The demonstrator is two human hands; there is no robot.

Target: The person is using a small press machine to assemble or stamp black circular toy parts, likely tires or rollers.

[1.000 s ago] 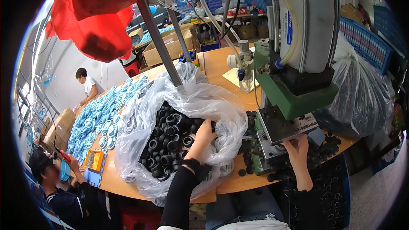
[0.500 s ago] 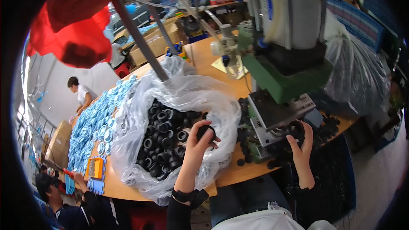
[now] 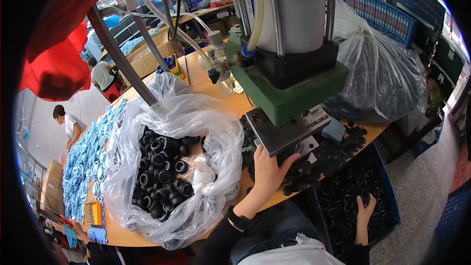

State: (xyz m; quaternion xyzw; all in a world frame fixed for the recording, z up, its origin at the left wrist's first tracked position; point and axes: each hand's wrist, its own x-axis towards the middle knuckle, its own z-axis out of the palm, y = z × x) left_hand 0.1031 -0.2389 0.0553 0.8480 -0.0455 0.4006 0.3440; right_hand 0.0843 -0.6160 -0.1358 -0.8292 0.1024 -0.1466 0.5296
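My left hand (image 3: 267, 173) reaches in at the front of a bench press (image 3: 289, 88), below its metal plate (image 3: 289, 128). Its thumb points right and its fingers curl in at the plate's edge, where their tips and whatever they hold are hidden. Over a blue crate (image 3: 391, 186) of black rings, my right hand (image 3: 363, 216) closes on a small round black part (image 3: 365, 198). Left of the press, a clear plastic bag (image 3: 223, 140) stands open, with many black ring-shaped caps (image 3: 159, 159) inside.
Light-blue plastic parts (image 3: 88, 167) are heaped along the table's left side, near an orange tray (image 3: 93, 212). Loose black pieces (image 3: 351, 140) lie around the press. Behind it stands a full clear bag (image 3: 378, 78). Other people (image 3: 71, 125) work at the left.
My left hand has moved from above the bag to the press. The right hand has left the press and gone down to the crate. The view has shifted right.
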